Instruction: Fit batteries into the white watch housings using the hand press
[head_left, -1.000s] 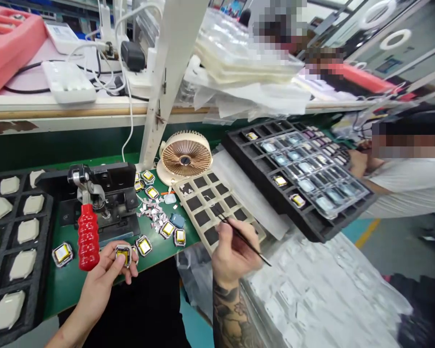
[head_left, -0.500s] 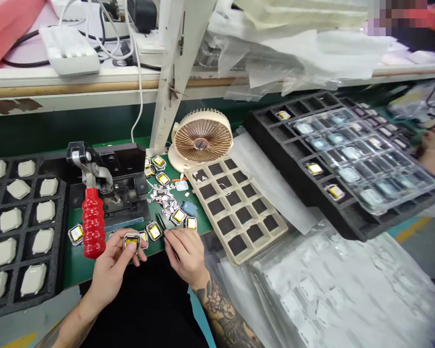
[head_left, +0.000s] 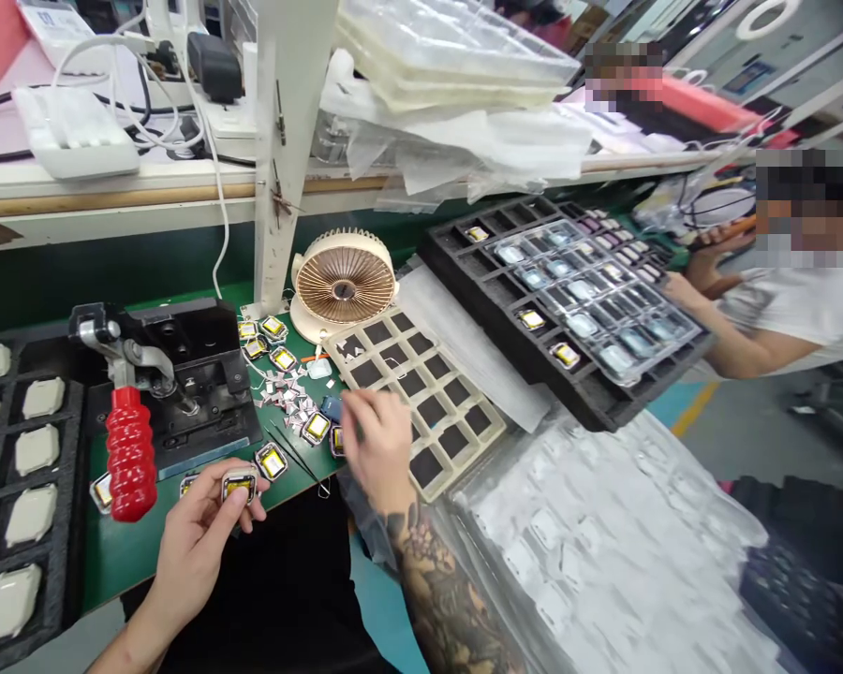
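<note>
My left hand (head_left: 207,529) is closed around a small square smartwatch case (head_left: 239,485) with a yellow part inside, thumb pressed on its face. My right hand (head_left: 379,440) is above the near left edge of a beige compartment tray (head_left: 432,412); its fingers are curled and smeared, so I cannot see whether they hold anything. Dark tweezers (head_left: 299,456) lie on the green mat between my hands. Beside them is another watch case (head_left: 272,461), and a further watch case (head_left: 316,428) sits by a heap of small white-and-pink pieces (head_left: 288,398).
A press with a red handle (head_left: 130,454) stands at the left, next to a black foam tray (head_left: 70,524) of pale square parts. Behind is a beige fan (head_left: 344,285). A large black tray (head_left: 492,309) is on the right, near a co-worker's arm (head_left: 737,332). Plastic sheeting (head_left: 604,552) lies in front.
My right hand has let go of the tweezers and moved up and right to the beige tray. My left hand keeps the watch case. The view has swung right, showing a co-worker.
</note>
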Tool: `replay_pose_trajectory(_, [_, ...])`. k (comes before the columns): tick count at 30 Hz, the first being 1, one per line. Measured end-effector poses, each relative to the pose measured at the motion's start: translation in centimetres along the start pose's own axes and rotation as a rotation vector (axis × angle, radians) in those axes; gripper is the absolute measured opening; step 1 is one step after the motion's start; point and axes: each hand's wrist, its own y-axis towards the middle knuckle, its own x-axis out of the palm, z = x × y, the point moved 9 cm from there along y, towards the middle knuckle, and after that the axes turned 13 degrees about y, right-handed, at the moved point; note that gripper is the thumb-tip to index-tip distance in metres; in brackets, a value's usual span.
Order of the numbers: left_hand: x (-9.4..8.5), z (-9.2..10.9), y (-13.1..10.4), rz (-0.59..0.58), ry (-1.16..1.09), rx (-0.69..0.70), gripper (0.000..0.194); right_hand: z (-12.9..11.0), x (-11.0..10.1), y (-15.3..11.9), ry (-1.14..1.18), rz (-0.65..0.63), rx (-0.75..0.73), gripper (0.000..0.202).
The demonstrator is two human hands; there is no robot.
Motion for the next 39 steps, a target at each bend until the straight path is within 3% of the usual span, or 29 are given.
replay_pose_trajectory(1, [0.0,0.1,0.1,-0.002,0.007,0.008,0.029,1.6,-0.1,2.0,-0.088,-0.04,0.078,0.028])
replay_pose_trajectory(3, [0.2,0.2,0.1,-0.011,0.021,0.019,0.031,4.7,1.1,5.6,-0.273,-0.26,0.218,0.036])
replay_pose_trajectory(6, [0.4,0.3,0.0,-0.016,0.013,0.017,0.034,7.2,2.8,9.2,-0.352,-0.435,0.271,0.033])
replay_pose_trajectory(10, [-0.4,0.0,-0.6,0.026,-0.051,-0.004,0.035,8.5,4.7,10.4,-0.402,-0.534,0.282,0.027])
replay_pose_trajectory(15, [-1.5,0.2,-0.6,0.024,-0.026,0.004,0.029,8.2,6.2,10.3,-0.47,-0.635,0.252,0.027])
replay_pose_trajectory(19, [-2.7,0.7,-0.3,0.02,0.086,0.03,0.028,7.6,6.9,10.3,-0.517,-0.656,0.219,0.031])
replay_pose_trajectory(24, [-4.4,1.6,-0.2,0.11,0.259,0.107,0.027,7.9,7.0,9.9,-0.519,-0.651,0.17,0.031])
replay_pose_trajectory(30, [-4.2,1.1,0.0,0.082,0.272,0.104,0.028,8.6,6.7,9.5,-0.48,-0.609,0.119,0.029])
replay_pose_trajectory(39, [-4.2,0.9,0.1,0.089,0.243,0.066,0.028,9.2,5.5,8.1,-0.44,-0.417,0.164,0.033])
